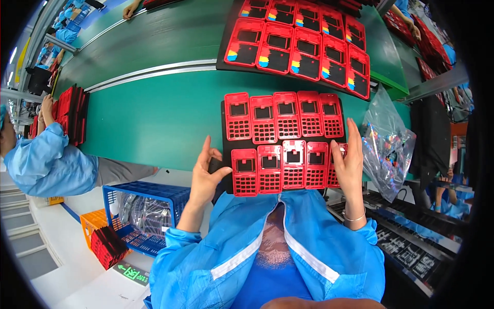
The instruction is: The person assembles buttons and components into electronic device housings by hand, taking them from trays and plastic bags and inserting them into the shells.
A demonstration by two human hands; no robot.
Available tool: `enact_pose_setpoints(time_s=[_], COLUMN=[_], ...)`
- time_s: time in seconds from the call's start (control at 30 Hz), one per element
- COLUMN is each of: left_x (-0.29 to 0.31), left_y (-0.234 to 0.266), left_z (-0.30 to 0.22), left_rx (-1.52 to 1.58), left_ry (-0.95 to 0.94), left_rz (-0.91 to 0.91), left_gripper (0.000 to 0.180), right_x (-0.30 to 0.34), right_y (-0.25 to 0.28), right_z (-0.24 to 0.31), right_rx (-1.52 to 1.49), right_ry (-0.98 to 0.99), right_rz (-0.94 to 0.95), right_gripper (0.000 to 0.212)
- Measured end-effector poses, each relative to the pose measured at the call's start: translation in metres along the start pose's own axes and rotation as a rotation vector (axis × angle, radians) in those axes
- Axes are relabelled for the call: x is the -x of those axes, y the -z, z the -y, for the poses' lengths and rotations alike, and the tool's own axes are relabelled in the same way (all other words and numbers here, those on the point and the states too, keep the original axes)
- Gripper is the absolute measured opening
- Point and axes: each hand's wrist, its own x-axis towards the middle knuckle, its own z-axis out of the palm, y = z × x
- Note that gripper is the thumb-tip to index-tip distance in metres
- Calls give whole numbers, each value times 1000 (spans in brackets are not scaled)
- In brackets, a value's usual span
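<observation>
A black tray (278, 142) lies before me, carrying two rows of red plastic phone front covers (286, 118) with a screen window and a grid of key holes. At its left side is my left hand (205, 175), fingers spread and thumb pointing at the nearest cover in the front row. On the opposite side my right hand (350, 167) lies along the tray's edge, fingers stretched out. Its thumb reaches over the front right cover and partly hides it. Neither hand visibly grips anything.
Beyond stands another black tray (220, 57) of red covers with coloured patches. A clear plastic bag (387, 147) of small parts lies right of my hand. Stacked red covers (72, 114) stand left, near a person in blue (51, 159). A blue crate (149, 189) sits below the green bench (149, 121).
</observation>
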Motion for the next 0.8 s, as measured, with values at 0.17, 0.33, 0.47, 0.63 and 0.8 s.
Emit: enact_pose_setpoints(time_s=[0.17,0.33,0.47,0.63,0.8], left_x=[-3,-6,-1,-4,-22], left_y=[-30,-52,-47,-35,-21], left_z=[-14,-10,-21,-18,-37], left_rx=[267,279,466,355,16], left_ry=[-195,-271,-150,-123,-96], left_rz=[-24,-68,-50,-64,104], left_gripper=[103,56,56,65,77], right_x=[-15,-19,-31,-28,-43], right_y=[-30,-101,-107,-115,-102], right_z=[90,109,109,105,109], right_rx=[-512,-1008,-1048,-1100,-782], right_ry=[186,-153,-160,-149,229], right_rz=[407,809,800,731,712], right_gripper=[37,33,26,33,44])
